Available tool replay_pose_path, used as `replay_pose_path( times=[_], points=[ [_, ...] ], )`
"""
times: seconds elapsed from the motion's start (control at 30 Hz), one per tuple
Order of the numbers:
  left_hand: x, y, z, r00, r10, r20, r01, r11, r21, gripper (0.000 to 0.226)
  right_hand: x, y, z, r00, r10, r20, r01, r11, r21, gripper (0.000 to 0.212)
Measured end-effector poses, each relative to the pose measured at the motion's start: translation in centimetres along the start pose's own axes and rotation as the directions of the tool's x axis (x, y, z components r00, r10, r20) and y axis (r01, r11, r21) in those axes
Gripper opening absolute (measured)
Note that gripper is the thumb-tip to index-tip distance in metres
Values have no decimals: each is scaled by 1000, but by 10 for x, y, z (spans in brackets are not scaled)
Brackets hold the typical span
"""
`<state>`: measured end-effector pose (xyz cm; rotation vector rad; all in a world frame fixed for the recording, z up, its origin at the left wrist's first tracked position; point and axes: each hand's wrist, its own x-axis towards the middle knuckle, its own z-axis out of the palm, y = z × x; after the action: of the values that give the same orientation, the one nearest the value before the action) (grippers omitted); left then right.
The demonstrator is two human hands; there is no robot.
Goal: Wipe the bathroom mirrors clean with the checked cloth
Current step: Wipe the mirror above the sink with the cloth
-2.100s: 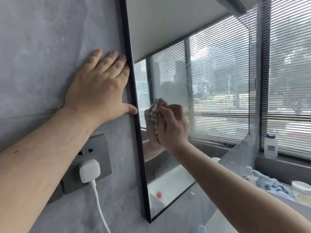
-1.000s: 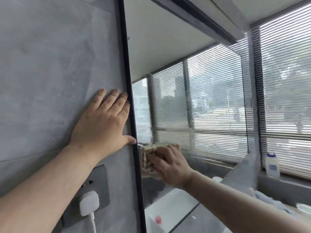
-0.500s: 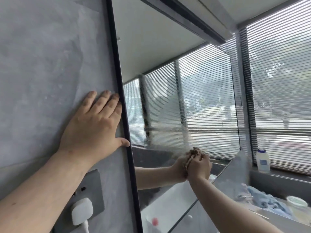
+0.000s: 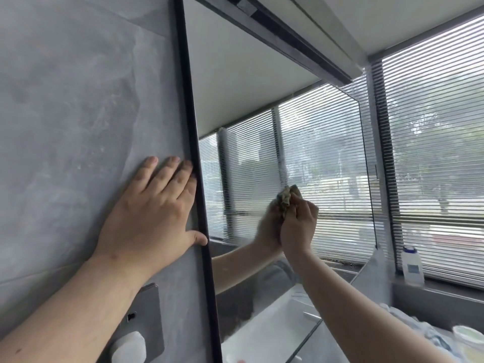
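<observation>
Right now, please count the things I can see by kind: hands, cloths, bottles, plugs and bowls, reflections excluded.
Hands: 2 (left hand, right hand)
Checked cloth: 1
White bottle: 1
White plug: 1
Bowl: 1
Total: 6

The scene is seen from a single head-worn wide-angle camera, set close to the grey wall (image 4: pixel 65 100) and turned slightly upward and to the right along the black-framed mirror (image 4: pixel 262 113). The left hand (image 4: pixel 152 218) is seen very near on the left, the right hand (image 4: pixel 298 226) farther in at the centre. The blinds (image 4: pixel 432 140) and a white bottle (image 4: pixel 413 265) on the sill are taken in at the far right.
</observation>
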<state>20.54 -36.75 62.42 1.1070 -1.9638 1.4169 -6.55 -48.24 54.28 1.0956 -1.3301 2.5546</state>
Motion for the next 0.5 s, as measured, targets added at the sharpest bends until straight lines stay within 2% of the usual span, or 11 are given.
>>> replay_pose_path(
  times=[0.17, 0.43, 0.5],
  points=[
    [0, -1, -2, 1000, -6, 19, 6, 1000, 11, 112, 14, -16, 8, 1000, 19, 3, -19, 998, 61, 36],
    [0, 0, 0, 1000, -3, 6, 3, 1000, 12, 112, 133, -118, 55, 965, -204, 166, 210, 978, -17, 49],
    [-1, -1, 0, 1000, -2, 8, 1, 1000, 16, 112, 150, -118, 53, 965, -182, 188, 176, 983, 50, 48]
  ],
)
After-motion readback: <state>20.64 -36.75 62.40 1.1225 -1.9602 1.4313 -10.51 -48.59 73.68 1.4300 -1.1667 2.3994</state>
